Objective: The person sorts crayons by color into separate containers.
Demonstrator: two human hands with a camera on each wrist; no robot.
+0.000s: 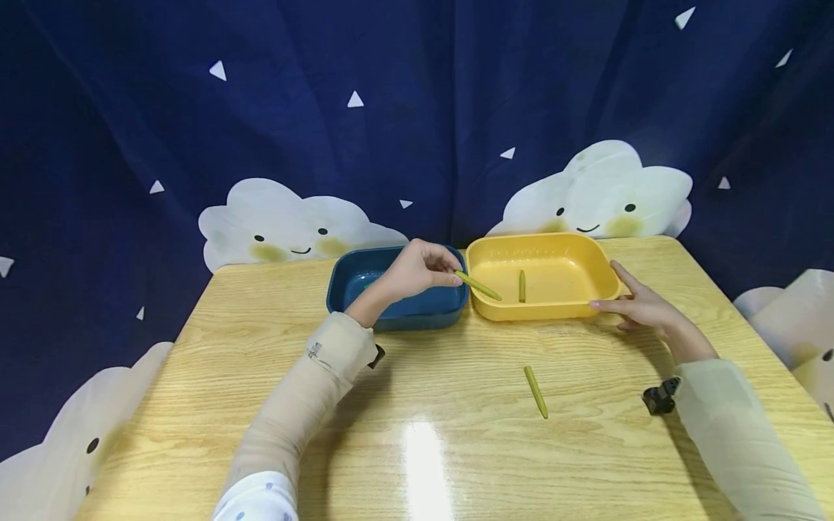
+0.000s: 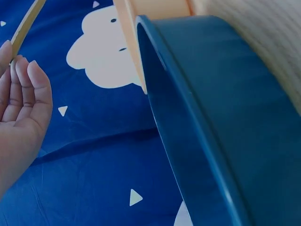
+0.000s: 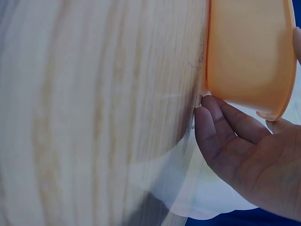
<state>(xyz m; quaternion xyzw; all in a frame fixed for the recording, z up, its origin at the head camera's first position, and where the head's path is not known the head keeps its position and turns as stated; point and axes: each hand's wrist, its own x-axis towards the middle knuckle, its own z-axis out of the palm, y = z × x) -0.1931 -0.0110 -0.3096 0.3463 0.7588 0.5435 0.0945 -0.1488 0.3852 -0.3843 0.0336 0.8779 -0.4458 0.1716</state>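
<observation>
My left hand [image 1: 420,271] pinches a yellow crayon [image 1: 478,286] between thumb and fingers. Its far end hangs over the left part of the yellow bin [image 1: 541,312]. In the left wrist view the held crayon [image 2: 27,26] points up, away from the fingertips. A second crayon [image 1: 522,286] lies inside that bin, and a third crayon [image 1: 536,392] is on the table in front of it. At the bin's front right corner my right hand [image 1: 641,304] touches the rim with thumb and forefinger spread. The right wrist view shows its other fingers [image 3: 209,129] loosely bent below the bin.
A dark blue bin [image 1: 417,322] stands beside the yellow one, under my left hand; a bit of green shows inside, mostly hidden. Both bins are near the back edge of the wooden table [image 1: 469,449]. Behind hangs a blue curtain [image 1: 417,130] with clouds.
</observation>
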